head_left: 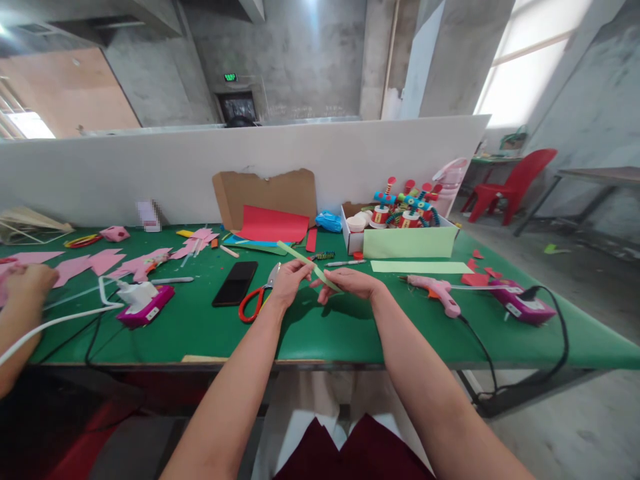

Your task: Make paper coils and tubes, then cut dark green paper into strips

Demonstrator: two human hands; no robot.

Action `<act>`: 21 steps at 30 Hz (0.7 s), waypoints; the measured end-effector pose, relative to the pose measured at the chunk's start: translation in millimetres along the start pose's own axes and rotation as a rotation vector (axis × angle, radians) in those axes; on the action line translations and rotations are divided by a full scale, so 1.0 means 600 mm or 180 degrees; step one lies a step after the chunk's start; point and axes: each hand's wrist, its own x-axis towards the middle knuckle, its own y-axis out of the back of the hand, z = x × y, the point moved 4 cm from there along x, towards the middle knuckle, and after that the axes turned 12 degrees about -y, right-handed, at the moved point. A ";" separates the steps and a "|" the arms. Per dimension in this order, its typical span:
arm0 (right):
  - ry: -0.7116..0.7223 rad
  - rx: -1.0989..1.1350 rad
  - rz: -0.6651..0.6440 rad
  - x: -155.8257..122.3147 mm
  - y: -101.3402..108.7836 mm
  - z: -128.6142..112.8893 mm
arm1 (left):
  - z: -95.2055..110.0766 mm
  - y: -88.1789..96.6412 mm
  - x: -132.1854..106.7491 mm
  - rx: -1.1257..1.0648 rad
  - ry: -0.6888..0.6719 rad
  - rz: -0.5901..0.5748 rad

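A narrow light-green paper strip (295,253) slants between my hands above the green table. My left hand (291,280) pinches it near its middle, and the strip's far end sticks out to the upper left. My right hand (353,283) has its fingers closed around the lower right end. Just left of my left hand lie orange-handled scissors (251,305), their blades partly behind that hand. Beyond my hands rest a dark coiled piece (325,256) and a silver pen (345,263). A longer light-green paper strip (420,267) lies flat to the right.
A black phone (235,283) lies left of the scissors. At right are a pink glue gun (435,293) and a purple power strip (523,303) with cables. A box (353,241) holds several colourful paper figures. Another person's hand (27,287) works among pink paper at far left.
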 end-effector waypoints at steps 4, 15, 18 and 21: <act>0.0115 0.0023 -0.0325 0.001 -0.008 -0.001 | -0.001 -0.005 -0.004 -0.0355 0.0159 -0.0225; -0.0069 0.0380 -0.0646 -0.003 -0.018 -0.002 | 0.009 0.006 -0.002 -0.1039 0.0033 -0.0072; -0.0013 0.0534 -0.0407 0.014 -0.021 0.000 | 0.001 -0.004 -0.003 -0.0835 0.0076 -0.0171; 0.0190 0.0723 0.0078 0.033 -0.017 0.003 | -0.008 0.004 0.005 -0.0503 -0.0107 0.0237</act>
